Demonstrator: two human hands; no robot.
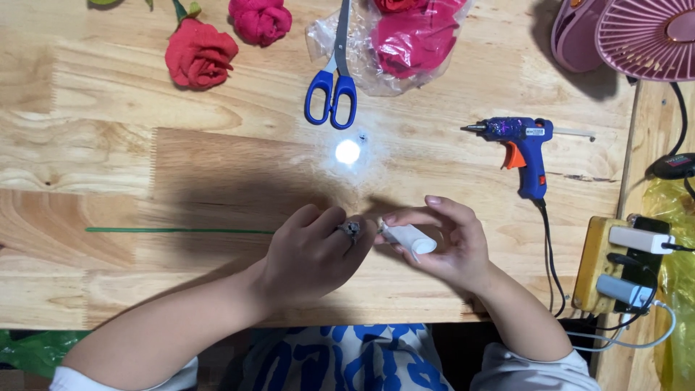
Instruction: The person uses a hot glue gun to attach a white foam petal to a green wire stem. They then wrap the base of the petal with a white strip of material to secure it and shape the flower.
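Surface: pale wooden bench (108, 108), bright lamp glare mid-board. On it: blue-handled scissors (331, 80), blue glue gun (517, 141) with nozzle pointing left, two red fabric roses (200, 54), a clear bag of pink material (405, 40), a pink fan (644, 32) at the far right corner.

Your right hand (452, 242) grips a small white tube (407, 237); long axis runs left–right, tip toward your left hand (311, 253). That hand is curled closed at the end of a thin green wire (177, 230), which lies horizontally, extending left.
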